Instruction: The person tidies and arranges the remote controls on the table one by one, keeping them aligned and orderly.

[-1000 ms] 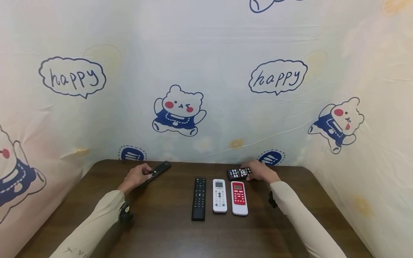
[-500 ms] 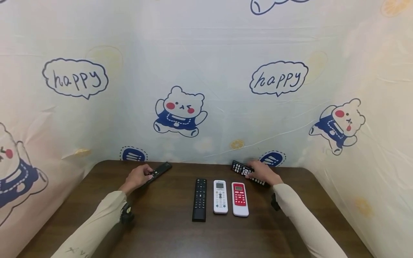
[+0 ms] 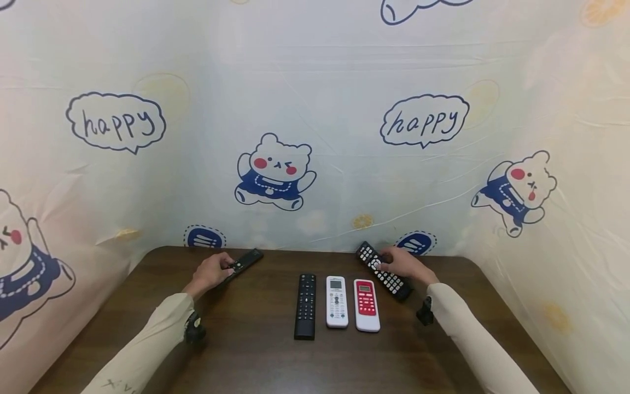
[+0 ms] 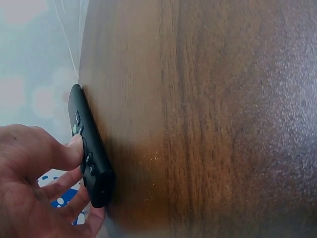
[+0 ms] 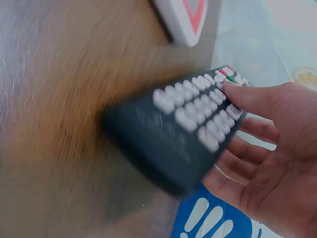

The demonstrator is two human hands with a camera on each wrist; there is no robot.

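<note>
While the left hand (image 3: pixel 209 272) pinches a slim black remote (image 3: pixel 248 260) at the left rear of the table (image 3: pixel 246 355), the right hand (image 3: pixel 404 262) grips a black remote with white buttons (image 3: pixel 394 282) at the right rear. The left thumb presses among the buttons, with the fingers bent along the far side, closed as far as the body allows; whether this remote touches the wood is hard to tell. It slants, far end toward the middle. On the other side, the right thumb lies across the keys and the fingers curl under the edge; that remote also slants, far end toward the middle, its near end blurred in the right wrist view above a dark shadow. Between the hands, three remotes lie side by side, apart: a long black one (image 3: pixel 304 309), a white one (image 3: pixel 337 306) and a red-and-white one (image 3: pixel 366 306), the last nearest the right hand's remote.
</note>
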